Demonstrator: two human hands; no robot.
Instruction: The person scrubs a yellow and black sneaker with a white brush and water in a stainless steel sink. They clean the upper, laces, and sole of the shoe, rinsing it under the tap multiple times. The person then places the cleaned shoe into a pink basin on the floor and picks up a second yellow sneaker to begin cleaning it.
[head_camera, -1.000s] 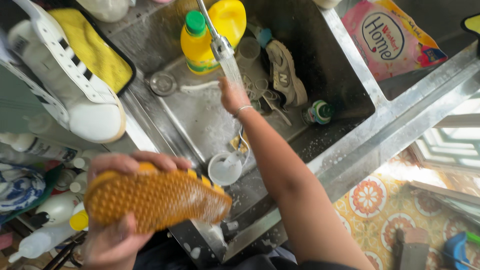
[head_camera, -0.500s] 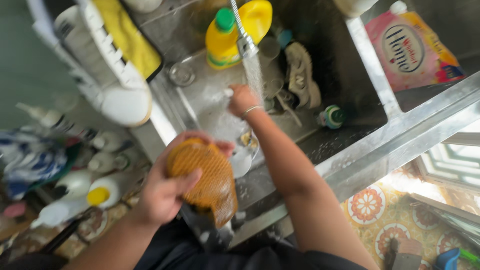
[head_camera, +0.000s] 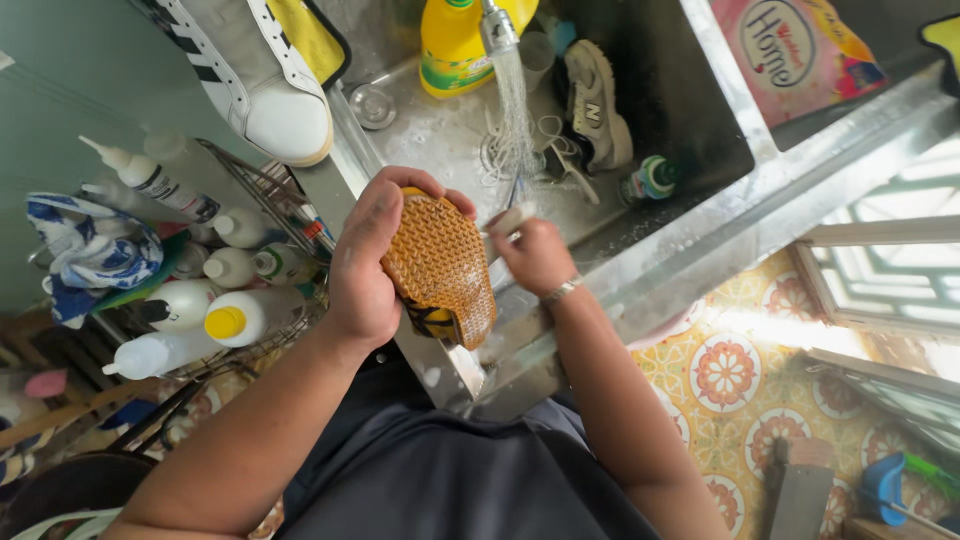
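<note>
An orange-soled shoe (head_camera: 440, 268) is gripped by the left hand (head_camera: 365, 262), sole turned upward toward the camera, its fingers curled over the toe end and its thumb along the near side. The shoe is held over the near edge of the steel sink (head_camera: 700, 235), just in front of the body. Right beside it, the right hand (head_camera: 535, 255) is closed around a small pale brush (head_camera: 508, 220), whose end lies close to the shoe's sole; whether the two touch cannot be told. A thin bracelet (head_camera: 562, 291) is worn on the right wrist.

Water (head_camera: 517, 110) is seen running from the tap (head_camera: 494, 25) into the sink basin, where a grey sneaker (head_camera: 596, 100) lies on its side beside a tangle of white laces (head_camera: 545, 145). A yellow bottle (head_camera: 455, 45) stands at the back of the basin, and a small green-capped bottle (head_camera: 650, 178) lies near the sneaker. A white shoe with dark stripes (head_camera: 260, 75) is set on the ledge to the left of the sink. Further left, a wire rack (head_camera: 250, 260) is filled with white squeeze bottles (head_camera: 235, 315), and a blue-and-white cloth (head_camera: 90, 255) is bundled beside them.
</note>
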